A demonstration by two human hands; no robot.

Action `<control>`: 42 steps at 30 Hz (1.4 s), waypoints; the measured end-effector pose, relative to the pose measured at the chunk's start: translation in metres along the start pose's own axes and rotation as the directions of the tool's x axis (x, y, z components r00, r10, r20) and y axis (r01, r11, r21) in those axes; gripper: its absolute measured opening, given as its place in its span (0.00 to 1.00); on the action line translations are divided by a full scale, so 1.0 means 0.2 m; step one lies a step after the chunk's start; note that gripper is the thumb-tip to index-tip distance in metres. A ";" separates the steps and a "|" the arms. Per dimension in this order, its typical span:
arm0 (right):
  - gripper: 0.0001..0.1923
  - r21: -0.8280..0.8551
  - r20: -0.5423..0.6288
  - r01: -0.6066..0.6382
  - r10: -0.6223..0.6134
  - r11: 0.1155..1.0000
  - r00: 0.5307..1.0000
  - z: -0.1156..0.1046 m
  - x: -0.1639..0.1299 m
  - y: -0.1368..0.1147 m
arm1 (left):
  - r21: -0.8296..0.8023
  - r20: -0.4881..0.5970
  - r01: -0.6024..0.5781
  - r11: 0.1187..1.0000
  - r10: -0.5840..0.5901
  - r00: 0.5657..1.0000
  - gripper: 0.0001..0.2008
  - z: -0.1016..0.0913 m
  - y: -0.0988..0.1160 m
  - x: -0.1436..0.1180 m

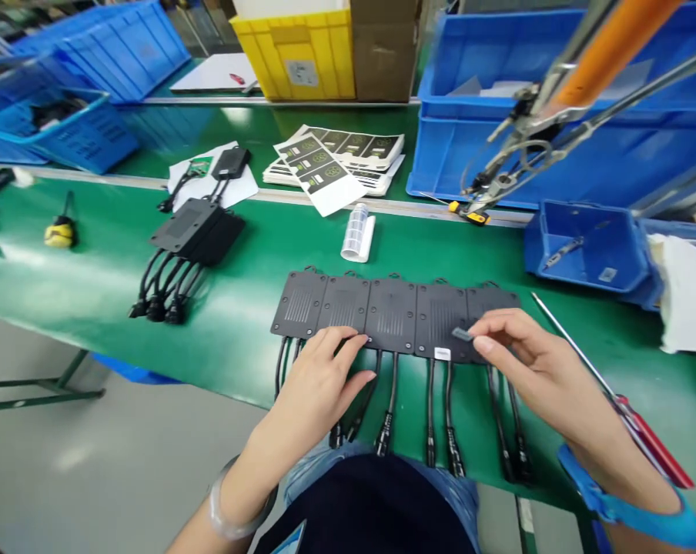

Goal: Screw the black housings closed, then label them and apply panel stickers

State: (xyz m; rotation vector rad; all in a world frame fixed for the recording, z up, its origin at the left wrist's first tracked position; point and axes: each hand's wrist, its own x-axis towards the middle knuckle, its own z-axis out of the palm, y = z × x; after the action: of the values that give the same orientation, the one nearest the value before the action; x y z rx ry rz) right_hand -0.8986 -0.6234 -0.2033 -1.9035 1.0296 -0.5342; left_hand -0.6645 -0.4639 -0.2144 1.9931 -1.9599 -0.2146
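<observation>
Bare green tabletop (pixel 255 254) lies open between the row of black modules (pixel 391 315) and the stacked modules (pixel 195 231) to the left. A label roll (pixel 358 232) stands just behind the row, and a red-handled screwdriver (pixel 614 388) lies slantwise along its right end. The hanging power screwdriver (pixel 533 131) and a small blue bin (pixel 590 246) crowd the right rear.

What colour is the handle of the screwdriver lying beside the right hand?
Red, best seen in the head view: the screwdriver lies on the green table.
</observation>
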 end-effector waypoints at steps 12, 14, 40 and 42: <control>0.11 -0.240 0.114 0.130 -0.105 0.962 0.988 0.39 0.16 -0.08 | 0.053 -0.039 -0.148 0.988 0.150 0.988 0.28 0.13 -0.01 -0.07; 0.10 -0.259 0.099 0.143 -0.121 0.955 0.988 0.39 0.14 -0.07 | 0.069 -0.037 -0.148 0.986 0.151 0.988 0.30 0.15 0.00 -0.06; 0.07 -0.402 0.082 0.310 -0.303 0.862 0.949 0.40 0.12 -0.05 | 0.158 0.017 -0.151 0.976 0.150 0.989 0.37 0.14 0.03 -0.04; 0.06 -0.443 0.094 0.361 -0.358 0.821 0.929 0.39 0.11 -0.06 | 0.170 0.040 -0.157 0.973 0.153 0.987 0.36 0.13 0.03 -0.03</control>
State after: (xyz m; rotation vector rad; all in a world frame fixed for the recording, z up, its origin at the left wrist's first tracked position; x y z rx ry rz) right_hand -0.8267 -0.5993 -0.2343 -2.5479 0.8371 -0.5280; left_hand -0.6803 -0.4609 -0.2375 1.9345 -2.2063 -0.0338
